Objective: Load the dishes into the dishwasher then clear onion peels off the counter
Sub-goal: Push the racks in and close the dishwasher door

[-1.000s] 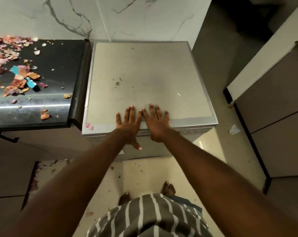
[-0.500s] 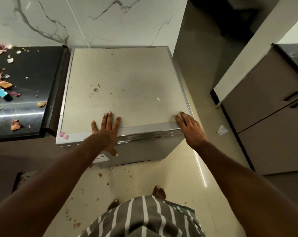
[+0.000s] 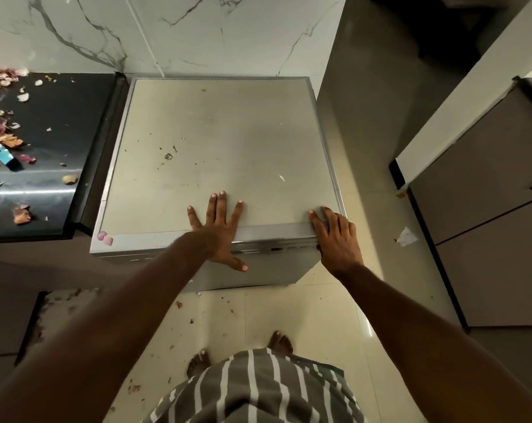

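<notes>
A grey dishwasher (image 3: 215,141) stands against the marble wall, seen from above with its door closed. My left hand (image 3: 220,230) lies flat on the front edge of its top, fingers spread and thumb hanging over the door. My right hand (image 3: 334,236) rests on the front right corner, fingers on the top edge. Pink and brown onion peels (image 3: 2,138) are scattered over the black counter (image 3: 60,123) to the left. No dishes are in sight.
Two pink bits (image 3: 105,238) sit on the dishwasher's front left corner. A small blue item (image 3: 3,154) lies among the peels. Grey cabinets (image 3: 487,209) stand to the right, with a paper scrap (image 3: 406,236) and crumbs on the tiled floor. My bare feet show below.
My right hand slid from beside the left hand out to the dishwasher's front right corner. The left hand stays flat on the front edge. The view shifted slightly.
</notes>
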`<state>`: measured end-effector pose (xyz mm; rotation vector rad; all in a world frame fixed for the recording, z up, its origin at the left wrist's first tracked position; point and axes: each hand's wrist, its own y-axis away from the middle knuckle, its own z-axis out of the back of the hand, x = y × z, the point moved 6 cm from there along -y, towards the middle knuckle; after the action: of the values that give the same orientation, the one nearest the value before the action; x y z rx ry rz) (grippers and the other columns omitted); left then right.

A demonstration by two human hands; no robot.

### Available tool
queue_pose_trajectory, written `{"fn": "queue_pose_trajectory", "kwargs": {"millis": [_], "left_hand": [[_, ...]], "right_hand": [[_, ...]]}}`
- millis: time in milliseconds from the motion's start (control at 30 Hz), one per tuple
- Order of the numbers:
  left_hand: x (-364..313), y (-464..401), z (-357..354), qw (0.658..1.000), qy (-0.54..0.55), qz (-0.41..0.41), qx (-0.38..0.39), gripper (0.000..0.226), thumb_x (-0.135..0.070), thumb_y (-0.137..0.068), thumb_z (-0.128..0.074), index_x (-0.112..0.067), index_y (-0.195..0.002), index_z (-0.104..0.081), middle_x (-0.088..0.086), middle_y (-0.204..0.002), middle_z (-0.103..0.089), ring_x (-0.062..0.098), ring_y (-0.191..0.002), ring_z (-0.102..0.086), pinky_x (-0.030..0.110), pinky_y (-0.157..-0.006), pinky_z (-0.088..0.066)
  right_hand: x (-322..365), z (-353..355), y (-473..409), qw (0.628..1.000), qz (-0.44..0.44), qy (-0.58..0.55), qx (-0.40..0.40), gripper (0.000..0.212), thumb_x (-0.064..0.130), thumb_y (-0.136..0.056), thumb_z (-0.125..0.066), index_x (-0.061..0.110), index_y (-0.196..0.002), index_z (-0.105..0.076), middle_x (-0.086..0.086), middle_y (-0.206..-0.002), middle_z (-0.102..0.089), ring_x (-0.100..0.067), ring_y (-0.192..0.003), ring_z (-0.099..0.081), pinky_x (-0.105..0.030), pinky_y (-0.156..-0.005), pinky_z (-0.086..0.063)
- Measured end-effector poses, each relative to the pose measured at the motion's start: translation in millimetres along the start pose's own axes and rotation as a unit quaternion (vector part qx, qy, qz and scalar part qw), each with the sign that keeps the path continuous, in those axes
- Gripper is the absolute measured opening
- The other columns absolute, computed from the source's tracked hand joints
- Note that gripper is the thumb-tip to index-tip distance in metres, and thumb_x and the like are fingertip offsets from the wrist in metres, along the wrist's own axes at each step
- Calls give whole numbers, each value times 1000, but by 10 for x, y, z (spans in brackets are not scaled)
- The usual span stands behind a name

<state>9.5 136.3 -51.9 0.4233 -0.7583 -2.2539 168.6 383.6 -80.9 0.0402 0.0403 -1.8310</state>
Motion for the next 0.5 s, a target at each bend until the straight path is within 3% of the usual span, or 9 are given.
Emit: {"fn": "queue_pose_trajectory", "kwargs": {"millis": [233,400,500], "left_hand": [[15,-48,26,998,0,25,53,171,-95,-43,-73,-30,-140,52,13,-139,65,37,-135,54,81,-109,13],[-1,-64,36,997,-11,49,60,171,-95,-44,-73,-30,-140,53,12,-139,66,36,-137,52,81,-111,10],[-55,-39,-9,997,-9,55,51,171,-92,-45,-75,-30,-141,52,11,-140,65,37,-138,51,81,-111,10]], "right_hand": [[-12,-53,39,996,28,-59,-57,103,9,-72,-87,13,-157,-29,-18,-158,-38,-40,-125,-51,-51,-98,-49],[-12,-33,69,988,39,-76,-127,99,2,-66,-87,9,-153,-40,-18,-155,-45,-34,-132,-42,-45,-104,-42],[-25,-29,98,987,40,-81,-136,101,0,-62,-90,9,-151,-43,-18,-155,-43,-34,-134,-41,-46,-103,-48]]}}
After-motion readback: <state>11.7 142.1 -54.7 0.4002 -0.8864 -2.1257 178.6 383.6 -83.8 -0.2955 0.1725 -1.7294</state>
